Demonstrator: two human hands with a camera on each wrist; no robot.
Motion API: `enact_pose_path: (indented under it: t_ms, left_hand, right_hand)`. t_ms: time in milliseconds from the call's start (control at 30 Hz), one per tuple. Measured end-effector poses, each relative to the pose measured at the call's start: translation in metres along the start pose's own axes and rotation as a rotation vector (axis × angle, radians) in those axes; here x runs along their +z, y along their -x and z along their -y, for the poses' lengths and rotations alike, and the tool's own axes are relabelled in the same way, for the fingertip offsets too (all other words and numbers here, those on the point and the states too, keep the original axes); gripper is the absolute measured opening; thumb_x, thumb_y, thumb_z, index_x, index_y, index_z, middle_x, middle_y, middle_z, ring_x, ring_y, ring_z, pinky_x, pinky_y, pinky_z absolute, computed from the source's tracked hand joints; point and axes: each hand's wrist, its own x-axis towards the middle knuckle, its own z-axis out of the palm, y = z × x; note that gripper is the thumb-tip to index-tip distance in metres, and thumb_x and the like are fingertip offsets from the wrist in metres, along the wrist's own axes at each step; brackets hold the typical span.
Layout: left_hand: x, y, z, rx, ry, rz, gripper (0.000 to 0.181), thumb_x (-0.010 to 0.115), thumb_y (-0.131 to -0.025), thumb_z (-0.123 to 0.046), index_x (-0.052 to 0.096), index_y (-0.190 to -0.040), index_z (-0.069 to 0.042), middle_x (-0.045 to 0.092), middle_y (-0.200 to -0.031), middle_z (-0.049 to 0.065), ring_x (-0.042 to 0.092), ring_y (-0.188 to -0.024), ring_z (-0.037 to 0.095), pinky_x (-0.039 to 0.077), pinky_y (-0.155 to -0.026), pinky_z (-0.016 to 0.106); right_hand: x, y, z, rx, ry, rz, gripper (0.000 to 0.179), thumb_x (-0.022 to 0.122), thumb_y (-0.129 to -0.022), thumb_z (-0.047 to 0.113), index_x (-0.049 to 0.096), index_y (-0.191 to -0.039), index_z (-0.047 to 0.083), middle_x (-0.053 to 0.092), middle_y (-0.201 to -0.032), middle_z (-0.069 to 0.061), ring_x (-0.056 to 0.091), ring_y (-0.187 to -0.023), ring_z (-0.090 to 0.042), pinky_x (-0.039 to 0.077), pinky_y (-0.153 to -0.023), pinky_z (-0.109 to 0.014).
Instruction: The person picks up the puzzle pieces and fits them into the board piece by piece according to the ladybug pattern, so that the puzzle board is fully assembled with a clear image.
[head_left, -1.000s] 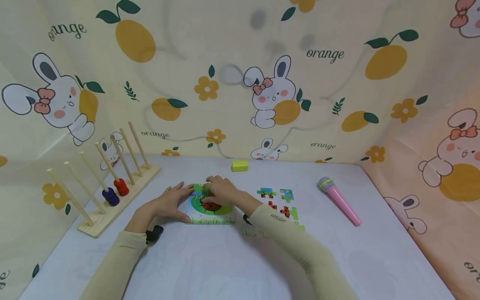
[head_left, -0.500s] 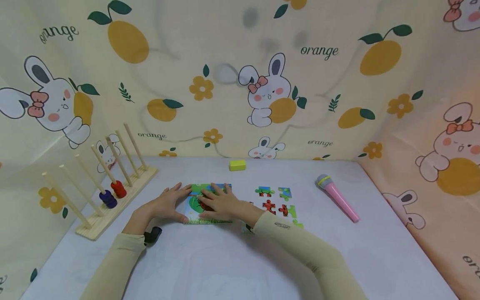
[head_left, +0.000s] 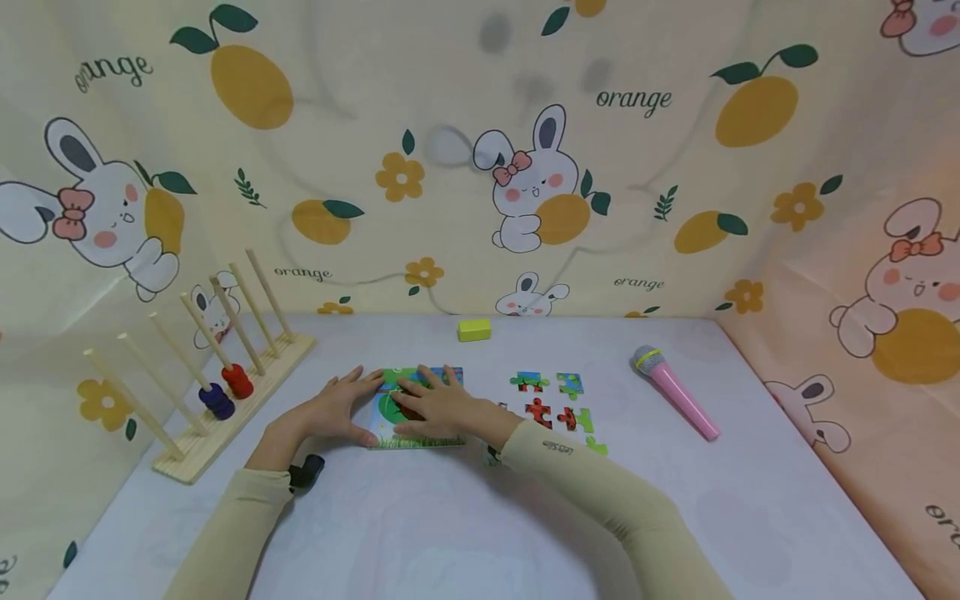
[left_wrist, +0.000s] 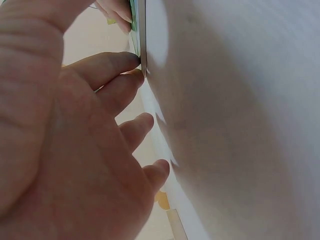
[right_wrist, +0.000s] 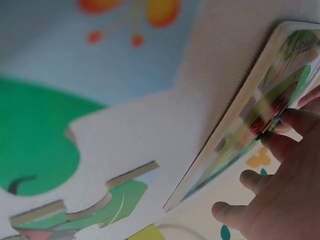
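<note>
A flat puzzle board (head_left: pixel 386 410) with a ladybug picture lies on the table. My left hand (head_left: pixel 330 412) rests at its left side, thumb by the near corner and fingers by the far one; in the left wrist view, fingertips (left_wrist: pixel 131 59) touch the board's edge. Spread over the picture, my right hand (head_left: pixel 442 410) covers much of the ladybug. Its fingertips (right_wrist: pixel 275 142) touch the board's face in the right wrist view. To the right lie several loose jigsaw pieces (head_left: pixel 538 412); some are partly hidden behind the right wrist and sleeve.
On the left stands a wooden peg rack (head_left: pixel 247 379) carrying blue rings (head_left: pixel 217 402) and red rings (head_left: pixel 237 382). A yellow block (head_left: pixel 474 330) sits behind the board. At the right lies a pink toy microphone (head_left: pixel 678 396). Patterned cloth (head_left: pixel 450 208) rises behind the table.
My right hand has flattened from bent fingers above the ladybug to spread fingers on the board. The left hand has stayed at the board's side. The head view has shifted slightly.
</note>
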Motion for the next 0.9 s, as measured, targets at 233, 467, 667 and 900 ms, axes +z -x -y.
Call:
enact_pose_path:
  t_ms: [233,467,667,900]
  left_hand:
    - [0.001,0.000,0.000,0.010,-0.007,-0.007,0.108,0.086,-0.072,-0.049,0.035,-0.152,0.002,0.024,-0.162,0.019,0.008,-0.147,0.051,0.007,-0.110,0.074]
    - [0.001,0.001,0.000,0.013,-0.012,-0.002,0.107,0.085,-0.074,-0.050,0.034,-0.153,0.002,0.024,-0.162,0.019,0.008,-0.147,0.050,0.007,-0.110,0.074]
    - [0.000,0.001,0.000,0.020,-0.013,-0.009,0.107,0.086,-0.073,-0.049,0.035,-0.152,0.003,0.025,-0.161,0.020,0.009,-0.147,0.052,0.008,-0.109,0.075]
    - [0.001,0.000,0.002,-0.008,-0.021,-0.008,0.107,0.087,-0.071,-0.050,0.037,-0.151,0.002,0.026,-0.161,0.019,0.008,-0.147,0.051,0.007,-0.110,0.074]
  right_hand:
    - [-0.001,-0.001,0.000,0.006,-0.021,0.009,0.071,0.030,-0.100,0.066,0.024,-0.160,0.028,0.014,-0.167,0.003,0.008,-0.152,-0.035,0.010,-0.116,-0.065]
    - [0.003,-0.006,-0.001,0.021,-0.033,0.026,0.072,0.028,-0.100,0.067,0.021,-0.160,0.029,0.011,-0.167,0.004,0.008,-0.152,-0.033,0.009,-0.117,-0.064]
    - [0.005,-0.007,-0.003,0.018,-0.072,0.010,0.070,0.028,-0.101,0.065,0.020,-0.160,0.029,0.011,-0.167,0.004,0.008,-0.153,-0.032,0.008,-0.117,-0.063]
    - [0.003,0.005,-0.031,0.005,-0.187,-0.107,0.064,0.042,-0.103,0.053,0.033,-0.157,0.018,0.022,-0.165,-0.006,0.017,-0.151,-0.031,0.011,-0.117,-0.064]
